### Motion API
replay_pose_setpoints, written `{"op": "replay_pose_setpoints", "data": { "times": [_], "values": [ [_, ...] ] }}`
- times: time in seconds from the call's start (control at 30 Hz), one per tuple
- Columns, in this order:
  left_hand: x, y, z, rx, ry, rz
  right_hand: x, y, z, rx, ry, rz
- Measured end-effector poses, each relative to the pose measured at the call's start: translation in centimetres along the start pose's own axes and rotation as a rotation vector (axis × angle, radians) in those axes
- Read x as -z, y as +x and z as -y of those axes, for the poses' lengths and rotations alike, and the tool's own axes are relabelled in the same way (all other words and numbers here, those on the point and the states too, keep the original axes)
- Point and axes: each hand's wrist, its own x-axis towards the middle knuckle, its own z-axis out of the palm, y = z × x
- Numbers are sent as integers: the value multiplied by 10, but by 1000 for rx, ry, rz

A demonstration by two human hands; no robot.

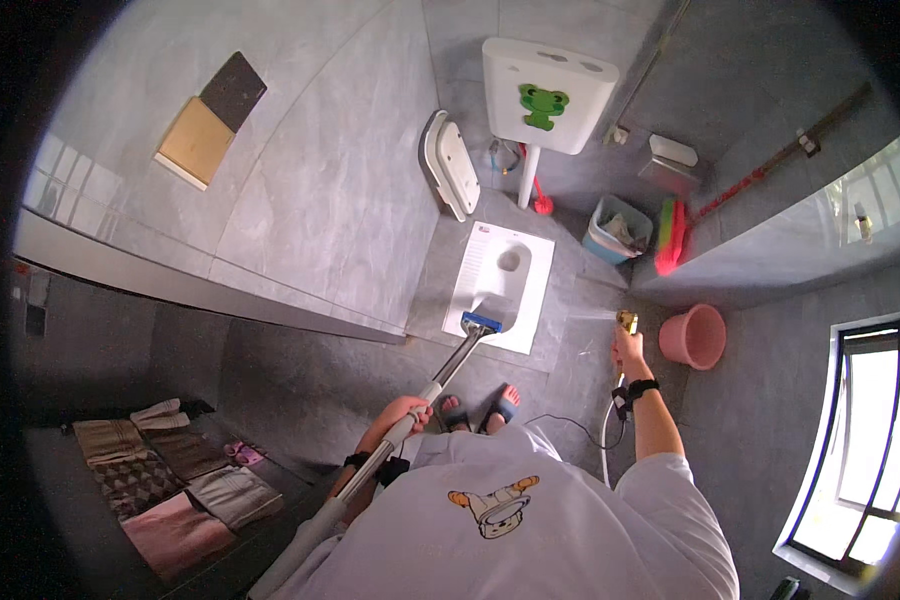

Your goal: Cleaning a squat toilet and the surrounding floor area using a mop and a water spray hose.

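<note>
My left hand (402,414) is wrapped round the pale grey pole of a long-handled scrub brush (426,392). Its blue head (481,323) rests at the near end of a white squat toilet (535,280) set in the floor. On the right, my right hand (627,348) grips a brass spray nozzle (627,321) joined to a white hose (604,445). A thin jet of water leaves the nozzle toward the left, over the floor beside the toilet. Both wrists wear black straps, and a dark cable hangs near the right one.
A pink bucket (692,337) stands right of the nozzle. Farther back are a lined waste bin (610,240), red and green brushes (671,235) and a white cistern (515,115) with a frog sticker. A partition edge (300,322) runs on the left, with several mats (175,535) beyond it.
</note>
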Motion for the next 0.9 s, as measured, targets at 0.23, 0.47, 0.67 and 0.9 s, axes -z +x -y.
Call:
{"op": "replay_pose_setpoints", "data": {
  "times": [0.23, 0.47, 0.67, 0.9],
  "values": [
    [11, 1, 5, 20, 6, 49, -36, -32, 7, -21, 31, 50],
    [9, 2, 7, 20, -19, -13, -53, -29, -1, -99, 33, 147],
    [10, -2, 6, 18, 25, 18, -67, -43, 3, -34, 42, 130],
    [5, -6, 2, 10, 101, 7, -67, -46, 2, -20, -55, 129]
  ]
}}
